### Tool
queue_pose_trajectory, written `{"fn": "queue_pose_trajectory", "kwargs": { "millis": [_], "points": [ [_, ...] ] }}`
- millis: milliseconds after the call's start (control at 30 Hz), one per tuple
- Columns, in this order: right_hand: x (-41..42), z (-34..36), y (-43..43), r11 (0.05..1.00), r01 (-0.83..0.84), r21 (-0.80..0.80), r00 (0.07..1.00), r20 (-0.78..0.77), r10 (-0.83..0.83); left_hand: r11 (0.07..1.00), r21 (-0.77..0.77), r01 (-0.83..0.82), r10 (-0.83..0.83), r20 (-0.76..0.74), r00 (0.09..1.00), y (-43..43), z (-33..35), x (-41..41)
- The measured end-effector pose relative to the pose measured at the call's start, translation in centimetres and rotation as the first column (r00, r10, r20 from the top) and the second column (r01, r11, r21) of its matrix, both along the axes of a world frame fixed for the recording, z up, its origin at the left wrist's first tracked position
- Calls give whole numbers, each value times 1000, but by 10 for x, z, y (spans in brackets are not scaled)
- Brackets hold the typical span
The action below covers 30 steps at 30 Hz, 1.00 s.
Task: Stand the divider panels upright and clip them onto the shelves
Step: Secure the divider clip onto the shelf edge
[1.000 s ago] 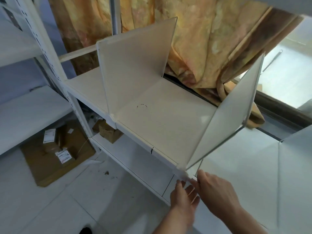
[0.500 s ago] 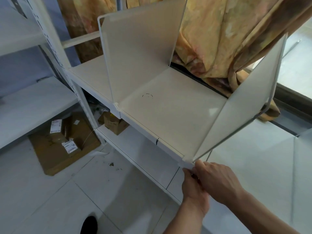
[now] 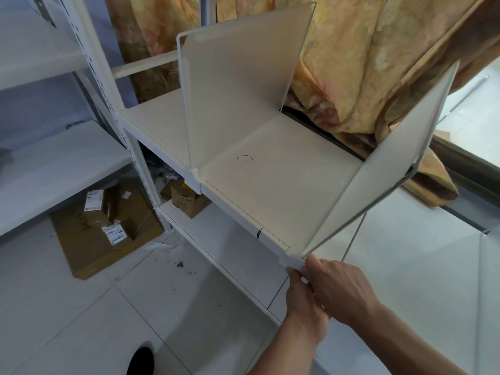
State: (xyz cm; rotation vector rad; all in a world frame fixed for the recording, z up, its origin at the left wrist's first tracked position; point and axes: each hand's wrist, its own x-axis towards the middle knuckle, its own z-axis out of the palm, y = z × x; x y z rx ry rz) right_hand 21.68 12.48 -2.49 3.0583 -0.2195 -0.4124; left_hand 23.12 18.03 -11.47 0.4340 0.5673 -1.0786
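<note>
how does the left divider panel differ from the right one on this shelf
The left divider panel stands upright; the right divider panel leans away to the right. No hand touches the left divider panel, while the left hand and right hand pinch the right divider panel's front corner at the shelf edge. Both are white, wire-edged panels on the same shelf.

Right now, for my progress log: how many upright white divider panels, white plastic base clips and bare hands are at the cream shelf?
Upright white divider panels: 2
White plastic base clips: 2
Bare hands, left hand, right hand: 2
Total: 6
</note>
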Motion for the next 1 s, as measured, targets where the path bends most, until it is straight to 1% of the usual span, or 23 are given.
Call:
{"fn": "queue_pose_trajectory", "kwargs": {
  "millis": [100,200,267,433,700,867,1000],
  "points": [
    [7,-1,4,1000,-3,5,1000,14,3,999,-40,-4,5,26,1000,5,6,8],
    [16,-1,8,1000,-8,17,999,32,7,997,-72,-31,32,14,999,9,7,18],
    [22,-1,11,1000,-8,25,999,32,8,997,-63,-47,46,-3,999,12,4,24],
    [32,0,16,1000,-15,16,1000,25,14,997,-45,-65,66,21,998,17,6,34],
    [46,1,23,1000,-20,3,999,28,20,997,-28,-71,72,13,997,26,12,48],
    [53,-1,23,1000,-10,-17,1000,2,10,997,-30,-74,73,-25,997,28,11,53],
    [58,-1,25,1000,-18,-12,1000,12,18,996,-22,-89,88,-47,995,29,9,58]
  ]
}}
